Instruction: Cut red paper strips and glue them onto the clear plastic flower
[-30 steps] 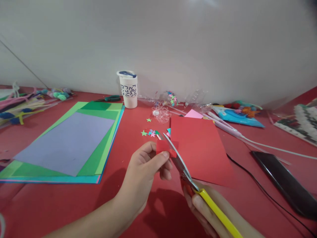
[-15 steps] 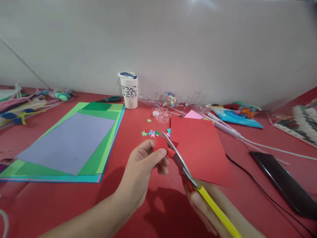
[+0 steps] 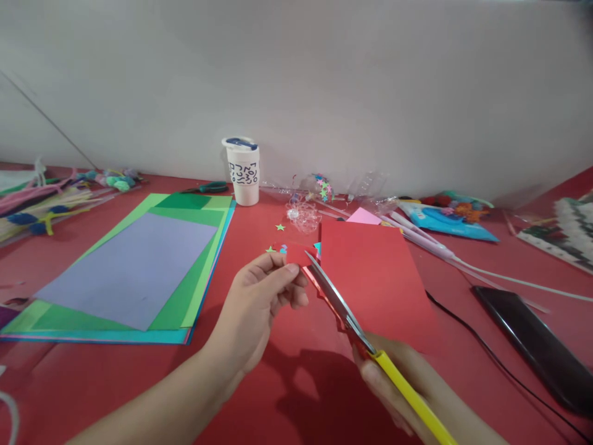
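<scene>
While scissors [image 3: 380,360] meet paper's [image 3: 297,254] edge, hands [image 3: 252,304] [image 3: 407,360] hover apart.

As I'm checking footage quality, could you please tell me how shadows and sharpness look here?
Head view: soft-edged shadow on the table between the left hand and right hand; head view again: the red scrap has little contrast with the table, and lettering on the cup looks too soft to read.

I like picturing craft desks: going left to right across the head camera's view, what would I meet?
Lavender sheet → white cup → small red paper piece → yellow-handled scissors → shiny black object.
</scene>
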A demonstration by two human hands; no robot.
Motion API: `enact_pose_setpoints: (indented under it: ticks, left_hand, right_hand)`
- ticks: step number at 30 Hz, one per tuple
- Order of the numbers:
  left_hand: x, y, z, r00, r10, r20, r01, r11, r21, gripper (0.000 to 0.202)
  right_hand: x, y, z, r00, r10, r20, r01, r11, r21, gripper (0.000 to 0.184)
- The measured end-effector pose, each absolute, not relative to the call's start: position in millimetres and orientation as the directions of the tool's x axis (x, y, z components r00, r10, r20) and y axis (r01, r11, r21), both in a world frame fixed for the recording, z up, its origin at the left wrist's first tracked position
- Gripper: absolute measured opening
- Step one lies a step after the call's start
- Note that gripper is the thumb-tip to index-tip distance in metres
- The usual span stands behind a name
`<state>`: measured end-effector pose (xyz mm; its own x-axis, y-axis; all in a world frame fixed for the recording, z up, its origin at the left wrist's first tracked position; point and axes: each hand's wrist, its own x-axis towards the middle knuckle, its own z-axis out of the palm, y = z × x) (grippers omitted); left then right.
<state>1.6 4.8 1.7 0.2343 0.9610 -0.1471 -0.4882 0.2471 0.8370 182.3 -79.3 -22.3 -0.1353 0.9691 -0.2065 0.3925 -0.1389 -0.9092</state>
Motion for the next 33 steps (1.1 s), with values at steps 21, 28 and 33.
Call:
enact_pose_setpoints:
  ticks: [21, 28, 33]
  left_hand:
    - [-1.1, 5.9, 2.6, 0.219, 0.972, -0.079, -0.316, 0.148, 0.937, 0.016]
    - [-3.5, 6.8, 3.3, 0.236, 0.967, -0.096, -0.301, 0.167, 0.939, 0.016]
    - [-0.6, 5.0, 2.3, 0.255, 0.960, -0.115, -0.303, 0.193, 0.933, 0.016]
  right_hand:
    - [180.8, -79.7, -23.2, -0.150, 0.983, -0.110, 0.510, -0.018, -0.860, 0.046]
    - [184.5, -78.4, -24.9, -0.139, 0.982, -0.124, 0.501, -0.039, -0.864, 0.050]
    - [185.5, -80.2, -26.1, -0.158, 0.978, -0.140, 0.534, -0.034, -0.845, 0.051]
